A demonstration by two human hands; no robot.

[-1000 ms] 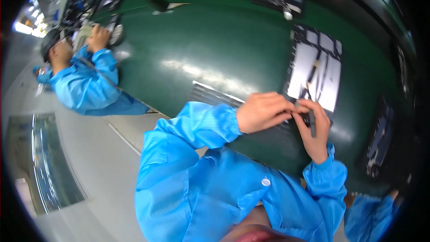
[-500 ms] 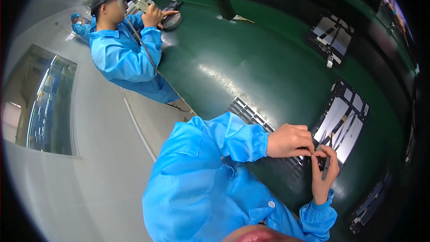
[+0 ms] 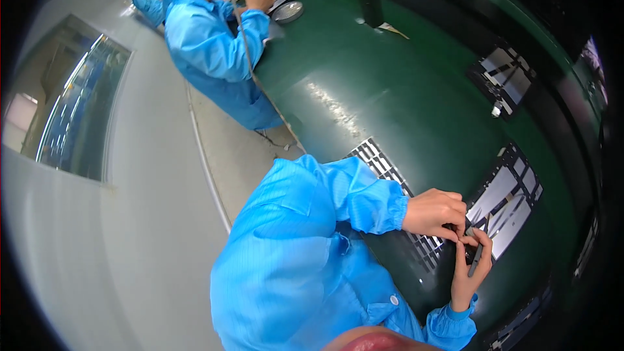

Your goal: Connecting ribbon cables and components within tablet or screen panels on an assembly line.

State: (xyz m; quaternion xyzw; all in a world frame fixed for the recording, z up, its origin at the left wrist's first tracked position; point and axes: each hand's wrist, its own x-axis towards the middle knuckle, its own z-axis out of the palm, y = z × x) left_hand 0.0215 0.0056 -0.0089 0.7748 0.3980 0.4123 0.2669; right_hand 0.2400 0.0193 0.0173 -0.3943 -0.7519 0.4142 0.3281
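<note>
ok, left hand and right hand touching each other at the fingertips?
Touching. The head view shows the left hand and right hand meeting at the fingertips, pinched together around a small dark part, over the green table.

The small part pinched between the left hand [image 3: 434, 211] and right hand [image 3: 469, 266] is mostly covered by fingers (too small to identify). The grid tray [image 3: 383, 164] runs under the left sleeve. A co-worker [image 3: 211, 39] is cut off at the top edge.
</note>
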